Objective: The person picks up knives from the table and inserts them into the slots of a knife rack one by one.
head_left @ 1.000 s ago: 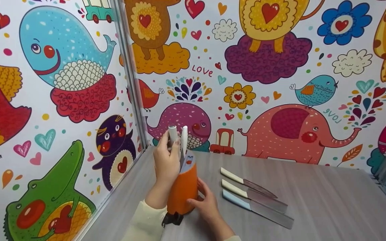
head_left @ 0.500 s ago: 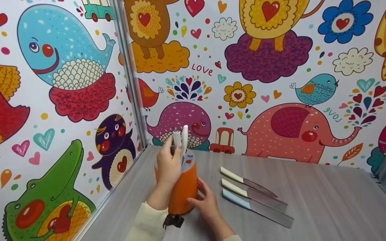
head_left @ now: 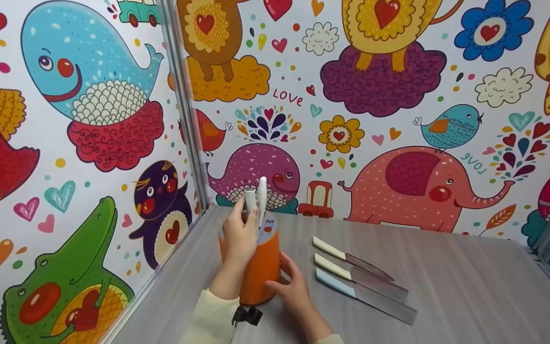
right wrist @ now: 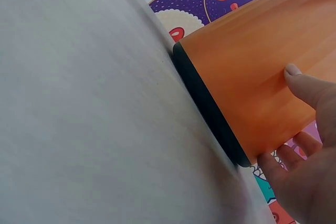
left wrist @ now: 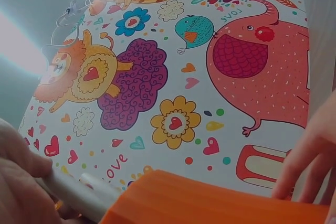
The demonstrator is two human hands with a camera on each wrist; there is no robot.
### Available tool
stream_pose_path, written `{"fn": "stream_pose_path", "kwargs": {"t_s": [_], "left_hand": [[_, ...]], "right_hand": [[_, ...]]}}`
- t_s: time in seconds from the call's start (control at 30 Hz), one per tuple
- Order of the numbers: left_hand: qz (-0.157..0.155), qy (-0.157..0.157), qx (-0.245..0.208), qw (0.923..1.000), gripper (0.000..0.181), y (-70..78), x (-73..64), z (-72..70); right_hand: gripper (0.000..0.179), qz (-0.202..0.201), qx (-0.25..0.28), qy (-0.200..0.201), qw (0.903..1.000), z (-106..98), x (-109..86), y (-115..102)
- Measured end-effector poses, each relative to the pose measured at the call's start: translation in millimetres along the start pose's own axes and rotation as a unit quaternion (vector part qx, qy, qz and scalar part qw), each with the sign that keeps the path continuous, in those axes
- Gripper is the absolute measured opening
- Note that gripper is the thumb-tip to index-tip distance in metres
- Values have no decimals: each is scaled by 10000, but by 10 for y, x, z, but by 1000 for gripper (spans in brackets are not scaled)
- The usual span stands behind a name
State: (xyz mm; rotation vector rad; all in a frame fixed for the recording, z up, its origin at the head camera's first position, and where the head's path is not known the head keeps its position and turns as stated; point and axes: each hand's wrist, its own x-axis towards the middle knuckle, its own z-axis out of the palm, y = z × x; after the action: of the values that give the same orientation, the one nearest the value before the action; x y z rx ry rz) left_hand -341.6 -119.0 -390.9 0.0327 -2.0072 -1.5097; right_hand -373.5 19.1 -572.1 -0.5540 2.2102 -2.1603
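Knives (head_left: 333, 267) right of orange block (head_left: 266, 273); white handle (head_left: 262, 192) close beside held handle (head_left: 250, 197).

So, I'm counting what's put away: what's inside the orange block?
A white handle rises from the block, beside a greyish handle that the left grip holds. A grey insert shows at its top. The block hides anything deeper; the grip covers the greyish handle's lower end.

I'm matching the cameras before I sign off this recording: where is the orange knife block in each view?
Head: the orange knife block is in the lower half, just left of centre.
Left wrist: along the bottom edge, from left of centre nearly to the right edge.
Right wrist: slanting across the right half, running off the right edge.
Shared landmark: the right hand, beside it in all three views.
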Motion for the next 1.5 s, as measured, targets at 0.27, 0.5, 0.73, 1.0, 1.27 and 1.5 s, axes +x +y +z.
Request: {"fn": "stream_pose_path", "kwargs": {"t_s": [0.27, 0.5, 0.73, 1.0, 1.27, 1.5], "left_hand": [[-227, -42, -92, 9997, 47, -24, 35, -15], [-254, -24, -321, 9992, 46, -77, 62, -12], [392, 572, -750, 9948, 35, -221, -28, -57], [1425, 1411, -183, 9795, 45, -588, -146, -198], [1117, 609, -161, 9917, 113, -1165, -255, -355], [412, -382, -396, 9976, 122, -1397, -266, -379]], "right_hand": [[88, 8, 14, 13, 10000, 8, 10, 8], [86, -226, -32, -14, 9997, -6, 2, 29], [89, -60, 3, 49, 10000, -1, 1, 43], [87, 158, 4, 117, 9998, 13, -5, 19], [84, 140, -24, 151, 9998, 24, -28, 21], [85, 90, 87, 148, 9998, 35, -41, 23]]}}
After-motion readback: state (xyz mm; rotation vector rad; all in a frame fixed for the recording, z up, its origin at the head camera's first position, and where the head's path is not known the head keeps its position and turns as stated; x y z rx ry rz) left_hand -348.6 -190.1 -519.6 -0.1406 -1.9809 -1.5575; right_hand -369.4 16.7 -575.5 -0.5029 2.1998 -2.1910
